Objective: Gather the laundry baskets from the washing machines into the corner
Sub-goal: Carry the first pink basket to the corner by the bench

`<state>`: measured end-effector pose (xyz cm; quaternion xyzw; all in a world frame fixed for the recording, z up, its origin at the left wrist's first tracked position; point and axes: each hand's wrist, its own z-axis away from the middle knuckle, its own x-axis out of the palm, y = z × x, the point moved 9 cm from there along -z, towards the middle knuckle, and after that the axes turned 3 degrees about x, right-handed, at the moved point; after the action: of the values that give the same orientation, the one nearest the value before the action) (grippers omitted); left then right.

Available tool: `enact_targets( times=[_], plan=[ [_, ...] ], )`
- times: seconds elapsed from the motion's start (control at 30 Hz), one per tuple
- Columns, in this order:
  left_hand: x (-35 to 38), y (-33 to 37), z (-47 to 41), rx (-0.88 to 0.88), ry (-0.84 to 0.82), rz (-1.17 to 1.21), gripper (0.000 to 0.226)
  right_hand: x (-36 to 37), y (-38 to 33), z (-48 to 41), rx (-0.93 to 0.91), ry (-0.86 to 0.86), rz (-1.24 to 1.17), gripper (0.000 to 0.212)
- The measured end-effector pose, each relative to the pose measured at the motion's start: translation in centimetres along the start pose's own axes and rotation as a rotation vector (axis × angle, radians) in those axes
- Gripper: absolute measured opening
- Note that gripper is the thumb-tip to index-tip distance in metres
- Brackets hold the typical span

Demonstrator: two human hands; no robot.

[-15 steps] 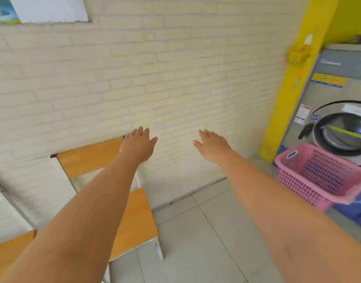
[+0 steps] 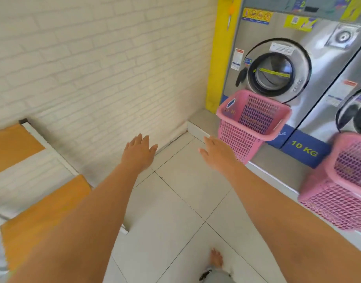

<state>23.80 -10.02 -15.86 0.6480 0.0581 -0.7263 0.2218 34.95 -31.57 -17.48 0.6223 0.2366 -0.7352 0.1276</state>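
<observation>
A pink mesh laundry basket point(image 2: 249, 121) stands tilted on the raised ledge in front of the first washing machine point(image 2: 277, 64). A second pink basket point(image 2: 343, 184) sits on the same ledge at the right, below another machine point(image 2: 357, 111). My left hand point(image 2: 137, 153) hovers open over the floor near the wall corner, holding nothing. My right hand point(image 2: 217, 153) is stretched out open, just left of the first basket and close to its lower side; I cannot tell if it touches it.
A white brick wall point(image 2: 104, 68) meets the machine ledge at a tiled floor corner point(image 2: 185, 131). A wooden chair with orange seat point(image 2: 45, 213) stands at the left. A yellow pillar point(image 2: 222, 58) borders the first machine. My bare foot point(image 2: 216, 260) shows below.
The view has swung right and down, bringing the machines, the second basket and the floor corner into sight. Both hands have dropped lower, and the right hand is now close beside the first basket.
</observation>
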Motion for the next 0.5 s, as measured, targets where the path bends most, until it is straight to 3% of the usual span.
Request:
enact_targets(
  times=[0.5],
  plan=[
    [10.6,21.0,-16.9,0.179,-0.172,0.06,0.061,3.1,26.4,-5.5,0.416,0.03,-0.246,0.046]
  ],
)
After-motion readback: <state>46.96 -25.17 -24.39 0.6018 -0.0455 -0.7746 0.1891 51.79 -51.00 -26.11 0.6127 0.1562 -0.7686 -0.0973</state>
